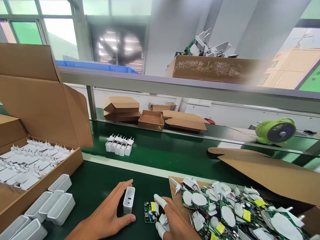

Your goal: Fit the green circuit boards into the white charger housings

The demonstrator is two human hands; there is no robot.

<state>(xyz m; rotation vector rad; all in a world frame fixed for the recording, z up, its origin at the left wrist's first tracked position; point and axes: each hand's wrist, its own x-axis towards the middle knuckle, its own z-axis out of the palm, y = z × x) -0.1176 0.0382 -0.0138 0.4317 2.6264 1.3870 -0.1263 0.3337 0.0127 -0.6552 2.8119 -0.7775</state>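
A white plastic charger housing (128,199) with two slots in its top face stands upright on the green work surface. My left hand (107,210) curves around it from the left, thumb and fingers apart; whether they touch it I cannot tell. To its right, my right hand (172,216), with white covers on its fingertips, grips a small circuit board (150,213) with a yellow component and white plastic parts. Part of that board is hidden under the fingers. Close by on the right lies a heap of circuit boards (227,213) with white discs and plug pieces.
Several empty white housings (61,208) stand at left, beside an open carton (75,160) of white plug parts. A small row of white chargers (120,146) sits farther back. A cardboard sheet (270,173), a green fan (275,131) and a shelf rail (175,85) lie beyond.
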